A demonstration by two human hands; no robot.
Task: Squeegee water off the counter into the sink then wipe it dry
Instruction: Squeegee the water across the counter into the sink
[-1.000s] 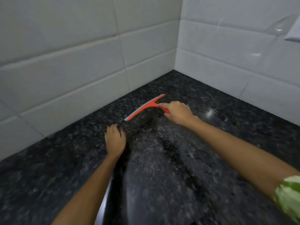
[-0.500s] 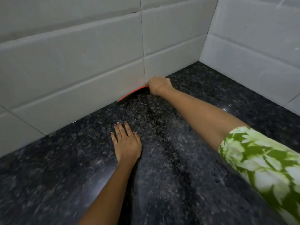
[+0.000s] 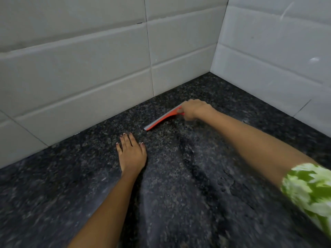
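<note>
An orange squeegee [image 3: 162, 119] with a grey rubber edge lies blade-down on the black speckled counter [image 3: 206, 176], a short way out from the back wall. My right hand [image 3: 194, 109] grips its handle at the far right end, fingers curled round it. My left hand [image 3: 131, 154] rests flat on the counter with straight fingers, just near and left of the blade's free tip, not touching it. Dark wet streaks run across the stone toward me. No sink or cloth is in view.
White tiled walls [image 3: 89, 77] meet in a corner [image 3: 215, 68] at the back right and bound the counter on two sides. The counter stretches on to the left and toward me.
My right hand has pulled the squeegee away from the foot of the back wall, out onto the counter and to the right. The left hand has stayed flat in place.
</note>
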